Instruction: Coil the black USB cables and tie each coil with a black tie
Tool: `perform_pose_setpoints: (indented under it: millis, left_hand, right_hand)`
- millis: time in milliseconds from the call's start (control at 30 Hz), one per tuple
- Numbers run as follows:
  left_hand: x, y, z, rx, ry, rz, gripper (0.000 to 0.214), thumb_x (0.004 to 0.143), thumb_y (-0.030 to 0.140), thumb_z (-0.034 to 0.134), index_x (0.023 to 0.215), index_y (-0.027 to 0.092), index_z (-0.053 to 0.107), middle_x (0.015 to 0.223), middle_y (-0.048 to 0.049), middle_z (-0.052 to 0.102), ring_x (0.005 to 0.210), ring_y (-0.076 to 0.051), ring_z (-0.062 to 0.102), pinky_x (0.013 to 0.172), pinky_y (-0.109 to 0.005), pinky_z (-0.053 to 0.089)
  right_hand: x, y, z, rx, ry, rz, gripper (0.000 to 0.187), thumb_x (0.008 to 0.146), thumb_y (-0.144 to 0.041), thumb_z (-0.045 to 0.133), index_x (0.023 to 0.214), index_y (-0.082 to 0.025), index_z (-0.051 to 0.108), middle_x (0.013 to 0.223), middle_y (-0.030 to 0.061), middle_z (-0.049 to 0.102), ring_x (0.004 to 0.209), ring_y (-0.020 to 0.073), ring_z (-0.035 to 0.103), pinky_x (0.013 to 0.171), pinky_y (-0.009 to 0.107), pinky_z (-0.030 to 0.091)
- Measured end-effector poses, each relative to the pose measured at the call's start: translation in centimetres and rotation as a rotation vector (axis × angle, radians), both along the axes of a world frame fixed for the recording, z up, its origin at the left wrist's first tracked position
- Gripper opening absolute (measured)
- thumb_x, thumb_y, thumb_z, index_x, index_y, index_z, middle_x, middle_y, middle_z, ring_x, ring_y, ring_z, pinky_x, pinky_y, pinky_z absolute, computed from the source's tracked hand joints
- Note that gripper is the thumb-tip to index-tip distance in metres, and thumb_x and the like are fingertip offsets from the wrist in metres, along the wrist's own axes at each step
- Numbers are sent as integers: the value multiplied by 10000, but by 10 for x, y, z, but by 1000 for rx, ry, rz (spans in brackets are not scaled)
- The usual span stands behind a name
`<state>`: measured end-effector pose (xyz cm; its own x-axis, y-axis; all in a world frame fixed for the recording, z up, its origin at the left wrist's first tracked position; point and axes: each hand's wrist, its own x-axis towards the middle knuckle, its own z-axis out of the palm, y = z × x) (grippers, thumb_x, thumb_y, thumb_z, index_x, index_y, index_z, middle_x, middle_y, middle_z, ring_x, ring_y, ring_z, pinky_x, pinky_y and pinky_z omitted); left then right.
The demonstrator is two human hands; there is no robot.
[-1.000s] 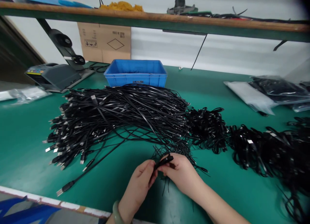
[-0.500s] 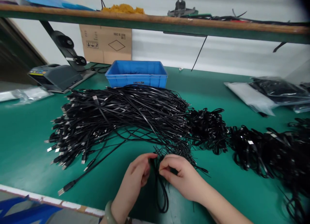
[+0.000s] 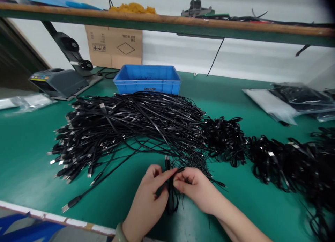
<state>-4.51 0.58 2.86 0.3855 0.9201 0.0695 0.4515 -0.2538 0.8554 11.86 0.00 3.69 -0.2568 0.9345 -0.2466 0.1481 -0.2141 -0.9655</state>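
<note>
A black USB cable (image 3: 171, 200) is folded into a small bundle between my two hands, its metal plug pointing away from me. My left hand (image 3: 153, 196) grips the bundle from the left, index finger stretched across its top. From the right, my right hand (image 3: 197, 189) pinches at the same bundle, thumb and fingertips together; whether a thin tie is also in that pinch is hidden. Both hands' fingertips almost meet at a short black piece. Just beyond them lies a heap of thin black ties (image 3: 196, 161).
A large pile of straight USB cables (image 3: 136, 119) spreads behind my hands, with a blue bin (image 3: 148, 86) beyond. Coiled cables (image 3: 277, 161) lie to the right, plastic bags (image 3: 295, 100) further back. A grey tape dispenser (image 3: 61, 83) stands left, under a shelf (image 3: 167, 23).
My left hand has moved right and closed in on the cable bundle, its index finger now reaching across. The hanging loop looks shorter and the plug has come into view.
</note>
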Motion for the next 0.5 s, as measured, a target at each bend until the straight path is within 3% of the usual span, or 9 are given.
perform_pose_setpoints:
  millis: [133,200,267,400,500]
  left_hand:
    - [-5,0,-5,360,244,-91,530,808,40,405,1242,333,485,1375,-64,313,1221,-246,330,968,-423,341]
    - [-8,1,-6,492,305,-184,556,812,38,418,1300,305,413,1414,-67,308,1249,-256,301,973,-429,334]
    - [-11,3,-6,570,333,-236,570,807,45,444,1318,289,383,1356,-74,414,1193,-253,370,941,-432,352]
    - [-13,6,0,532,339,-160,383,813,99,471,1136,282,562,1093,-70,596,983,-242,504,846,-439,384]
    - [-8,5,1,330,246,-97,204,789,142,515,924,240,632,1060,-67,614,996,-260,504,865,-448,371]
  right_hand:
    - [2,2,-4,-183,276,4,284,662,-384,660,585,-143,532,527,-32,485,498,80,420,510,219,334]
    - [4,3,-5,-287,352,5,312,613,-405,704,589,-133,552,523,-21,521,471,75,452,491,209,342]
    - [6,3,-5,-368,382,-2,315,586,-397,725,597,-124,570,519,-18,540,440,64,459,464,195,323]
    - [4,2,-7,-365,337,-29,290,606,-381,708,603,-125,570,517,-18,546,422,56,450,436,185,277]
    - [-1,-2,-5,-218,234,-80,219,673,-337,635,610,-146,549,522,-30,510,456,71,435,454,197,298]
